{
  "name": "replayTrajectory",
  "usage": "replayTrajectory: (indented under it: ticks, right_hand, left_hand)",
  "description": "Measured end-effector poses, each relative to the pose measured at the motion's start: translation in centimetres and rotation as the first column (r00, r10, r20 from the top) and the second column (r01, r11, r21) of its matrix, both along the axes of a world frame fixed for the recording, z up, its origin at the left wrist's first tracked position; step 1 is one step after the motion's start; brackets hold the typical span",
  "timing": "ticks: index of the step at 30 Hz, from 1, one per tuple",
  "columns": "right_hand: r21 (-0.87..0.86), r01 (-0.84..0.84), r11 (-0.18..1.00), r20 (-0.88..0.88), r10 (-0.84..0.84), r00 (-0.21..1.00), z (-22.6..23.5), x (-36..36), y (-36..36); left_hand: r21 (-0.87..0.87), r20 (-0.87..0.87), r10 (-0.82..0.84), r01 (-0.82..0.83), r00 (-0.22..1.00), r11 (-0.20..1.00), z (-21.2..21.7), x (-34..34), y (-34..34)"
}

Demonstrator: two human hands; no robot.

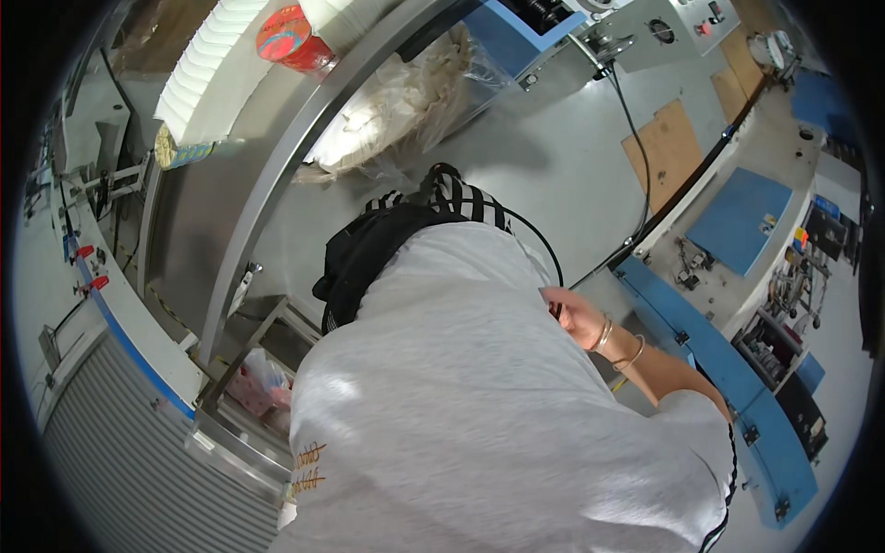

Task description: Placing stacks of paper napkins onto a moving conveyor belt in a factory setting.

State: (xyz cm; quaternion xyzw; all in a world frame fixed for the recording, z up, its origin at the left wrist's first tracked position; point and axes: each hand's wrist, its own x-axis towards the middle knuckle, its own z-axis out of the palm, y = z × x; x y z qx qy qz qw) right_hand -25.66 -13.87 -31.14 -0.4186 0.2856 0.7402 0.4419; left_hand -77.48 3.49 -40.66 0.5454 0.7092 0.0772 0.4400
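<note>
My right hand [579, 319] is at the right side of my light grey shirt [461, 369], with two bracelets on its wrist. Its fingers are curled round a thin black cable [544, 238], which arcs down to it from my striped trousers [461, 194]. A dark bit shows between the fingers; the cable's far end is hidden. A black bag or bundled cloth [378, 253] lies against my waist on the left. My left hand and forearm are not in view.
At upper left, a metal-edged table [267, 184] carries a stack of white folded material [217, 69] and a red round container [293, 39]. A plastic bag of pale scraps [396, 106] lies beyond. A blue-panelled workbench [737, 221] with tools stands right; cardboard [664, 152] lies on the floor.
</note>
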Motion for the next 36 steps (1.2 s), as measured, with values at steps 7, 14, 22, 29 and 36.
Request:
replayTrajectory:
  ticks: [7, 14, 22, 29, 36]
  right_hand:
    - [-0.371, -0.509, 0.777, 0.498, 0.629, 0.597, 5.3, -0.6, 5.5]
    - [-0.136, -0.302, 0.943, 0.389, 0.332, 0.859, 0.7, 2.2, 4.3]
    - [0.062, -0.349, 0.935, 0.143, 0.337, 0.93, -1.4, 5.1, 9.0]
    - [0.036, -0.445, 0.895, 0.279, 0.419, 0.864, -0.2, 4.5, 8.9]
    - [0.204, -0.324, 0.924, 0.136, 0.301, 0.944, -0.1, 5.1, 7.0]
  left_hand:
    - [0.068, 0.006, 0.11, -0.11, 0.994, 0.992, 0.7, 0.6, -1.4]
    - [0.093, 0.03, 0.227, -0.229, 0.973, 0.969, 1.0, 1.9, -4.7]
    - [0.297, 0.076, -0.756, 0.709, 0.65, 0.64, 12.8, 30.7, 12.8]
    - [-0.05, -0.071, -0.997, 0.999, -0.015, -0.011, 8.7, 38.5, 12.5]
    - [-0.066, 0.013, -0.94, 0.938, -0.341, -0.341, 5.3, 40.5, 13.5]
